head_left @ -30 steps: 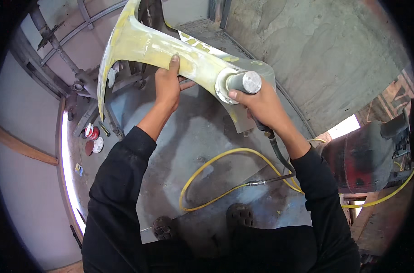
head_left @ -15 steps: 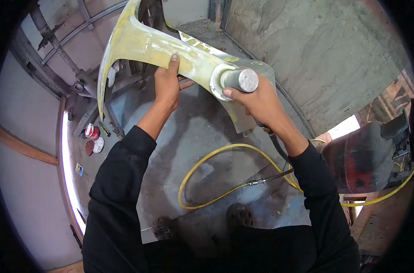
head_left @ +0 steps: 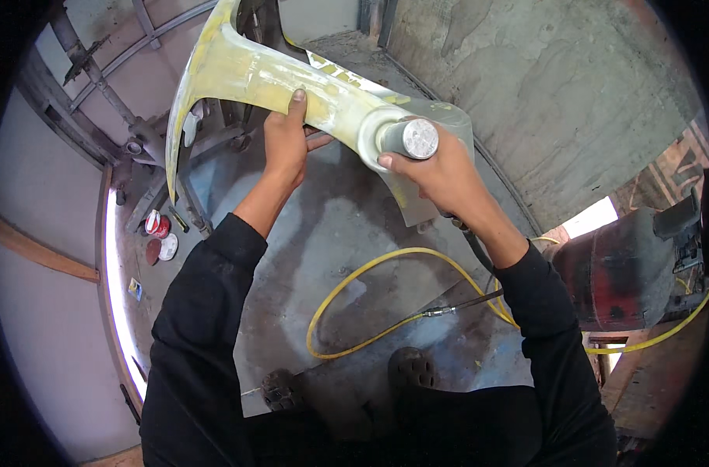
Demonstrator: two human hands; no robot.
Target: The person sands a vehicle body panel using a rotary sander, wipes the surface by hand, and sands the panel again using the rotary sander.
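Observation:
A curved, yellow-and-white panel (head_left: 269,75), patchy with what looks like sanded filler, spans the upper middle of the head view. My left hand (head_left: 288,144) grips its lower edge, thumb on top and fingers underneath. My right hand (head_left: 448,167) is wrapped round a pneumatic sander (head_left: 418,140) with a grey cylindrical top. The sander's round pad lies against the panel's right part, and my hand hides some of its body. From beneath my right hand a dark air hose (head_left: 479,253) runs down to a metal coupling (head_left: 440,311).
A yellow hose (head_left: 323,300) loops across the concrete floor (head_left: 280,261) to a red-and-black tank (head_left: 611,268) at the right. Metal stand legs (head_left: 148,206) rise at the left, near a small red-and-white can (head_left: 158,224) and discs (head_left: 168,247). A grey board (head_left: 557,93) leans at the upper right.
The sander and my right hand have shifted slightly left along the panel. My left hand keeps its grip in nearly the same place.

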